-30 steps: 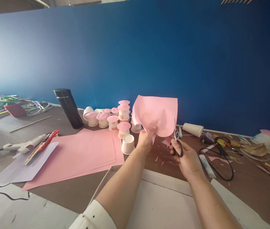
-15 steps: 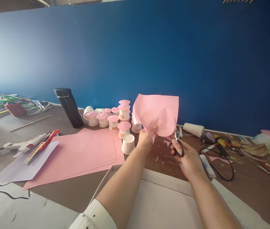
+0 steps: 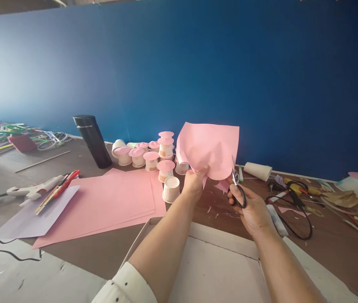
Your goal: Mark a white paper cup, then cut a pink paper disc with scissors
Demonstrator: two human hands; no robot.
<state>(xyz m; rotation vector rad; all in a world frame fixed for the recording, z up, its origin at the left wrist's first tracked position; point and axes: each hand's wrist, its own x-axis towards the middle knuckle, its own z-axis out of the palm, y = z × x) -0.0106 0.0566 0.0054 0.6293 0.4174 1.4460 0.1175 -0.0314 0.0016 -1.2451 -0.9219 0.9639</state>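
My left hand (image 3: 194,182) pinches the lower edge of a pink sheet of paper (image 3: 212,143), which stands up curled above the table. In my right hand (image 3: 251,206) is a pair of scissors (image 3: 236,189) with black handles, its fingers through the loops. The blades point upward at the paper's lower right edge. Below them hangs or lies a pink paper scrap (image 3: 222,187); I cannot tell which. Left of my left hand, an upside-down paper cup (image 3: 171,190) stands near several cups topped with pink paper discs (image 3: 165,166).
Larger pink sheets (image 3: 112,202) lie at left under a lilac sheet (image 3: 40,219), a red cutter (image 3: 59,189) and a glue gun (image 3: 33,188). A black flask (image 3: 92,143) stands behind. At right are stacked cups (image 3: 257,171) and a cable (image 3: 305,235). A shallow white box (image 3: 220,269) sits below my arms.
The view has shifted slightly. Both hands keep their hold on the paper and scissors, and the pink scrap beneath the blades looks larger.
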